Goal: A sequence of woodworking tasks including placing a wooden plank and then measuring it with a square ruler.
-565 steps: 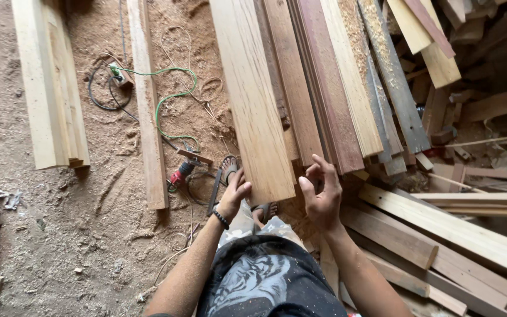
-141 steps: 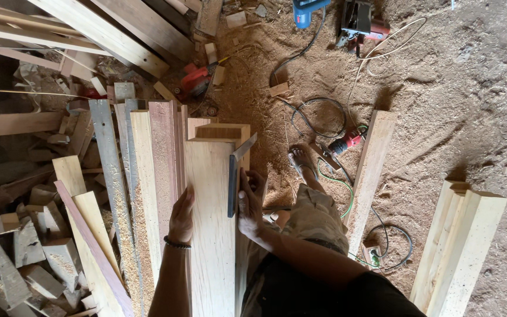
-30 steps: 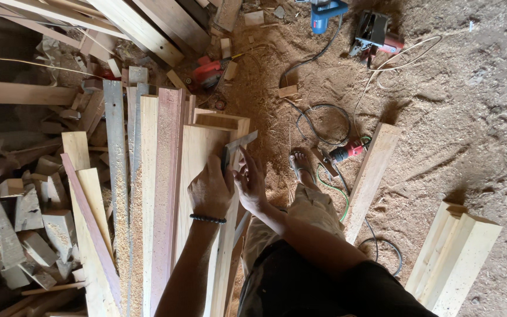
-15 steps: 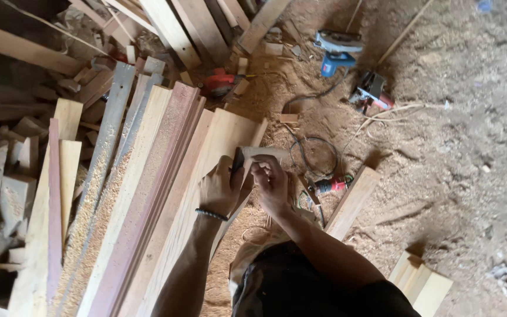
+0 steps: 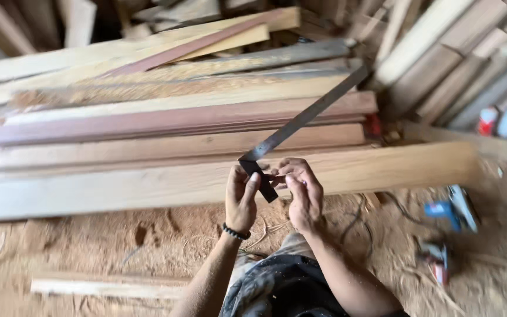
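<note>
- The stack of long pale and reddish wooden planks [image 5: 171, 138] lies across the sawdust-covered floor [image 5: 89, 246] just beyond both hands. The nearest pale plank [image 5: 353, 170] runs right behind the knuckles. Judged from this, a swing of the long blade could knock against that plank's face and twist the tool out of line.
- The dark metal L-shaped carpenter's square [image 5: 300, 123] is held up in the air. Its long arm slants up and away to the right of the grip, over the planks, and its short arm drops down between the two hands.
- Most of the square's length stands out beyond the hold, so the likely risk is that it tips or slides down through the fingers, since it is pinched only near the corner.
- The left hand [image 5: 240, 198], with a dark beaded band at the wrist, is curled closed, thumb and fingers pinching the short arm just below the corner.
- The right hand [image 5: 303, 196] is curled too, fingertips meeting at the same short arm from the other side. Whether it holds a small thing besides, I cannot tell.
- A blue and white power tool [image 5: 453, 208] and a small red tool [image 5: 438, 264] lie on the floor to the right of the grip, well apart. Both are blurred, and they could trip a foot.
</note>
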